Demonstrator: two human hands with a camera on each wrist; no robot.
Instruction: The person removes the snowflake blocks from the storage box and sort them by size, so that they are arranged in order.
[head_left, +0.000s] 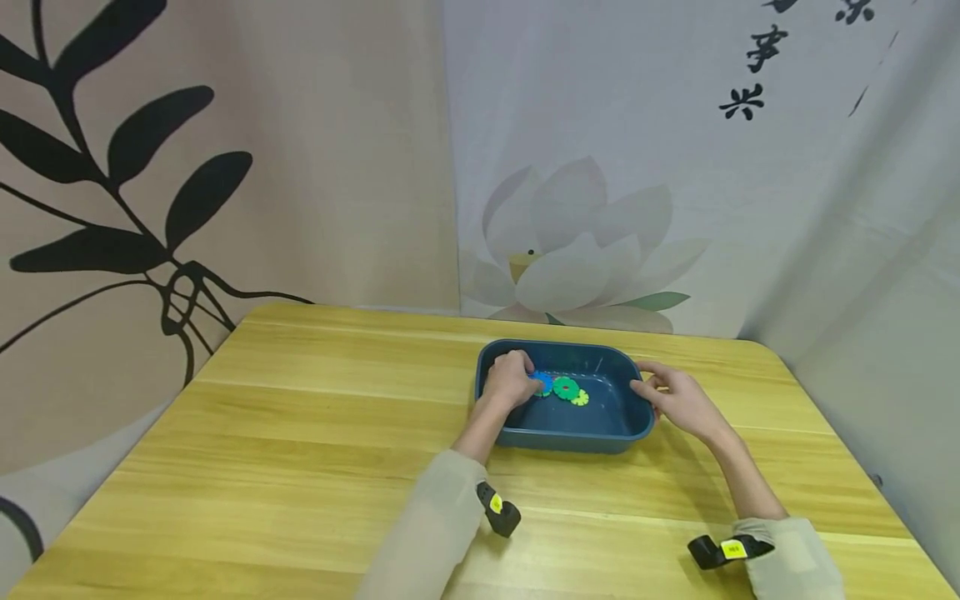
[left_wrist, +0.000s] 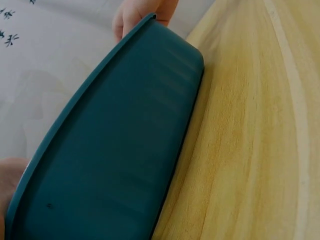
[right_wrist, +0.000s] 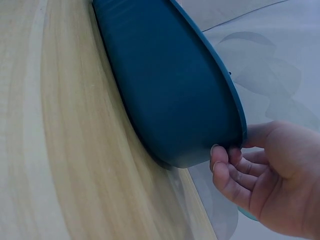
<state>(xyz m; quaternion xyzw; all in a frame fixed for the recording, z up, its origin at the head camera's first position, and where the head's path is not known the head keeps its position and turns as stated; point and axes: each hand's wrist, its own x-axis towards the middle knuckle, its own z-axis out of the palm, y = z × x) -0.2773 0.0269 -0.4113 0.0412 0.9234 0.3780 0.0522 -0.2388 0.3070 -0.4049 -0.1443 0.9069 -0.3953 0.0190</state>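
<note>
A dark blue plastic basin (head_left: 570, 442) stands on the wooden table, with its outer wall (left_wrist: 110, 130) filling much of the left wrist view. My left hand (head_left: 508, 382) reaches over the left side into it, thumb and fingers curled at a blue notched disc (head_left: 543, 382), which it appears to pinch. Beside that disc lie a green snowflake disc (head_left: 566, 388) and a smaller yellow-green one (head_left: 580, 398). At the basin's right end, my right hand (head_left: 678, 402) grips the rim, thumb over the edge and curled fingers (right_wrist: 227, 182) against the outer wall.
The wooden table (head_left: 300, 442) stretches left and toward the front. Its back edge meets a printed curtain (head_left: 360, 167), and another pale cloth (head_left: 862, 275) hangs along the right. Black straps with camera mounts (head_left: 498, 510) sit on both wrists.
</note>
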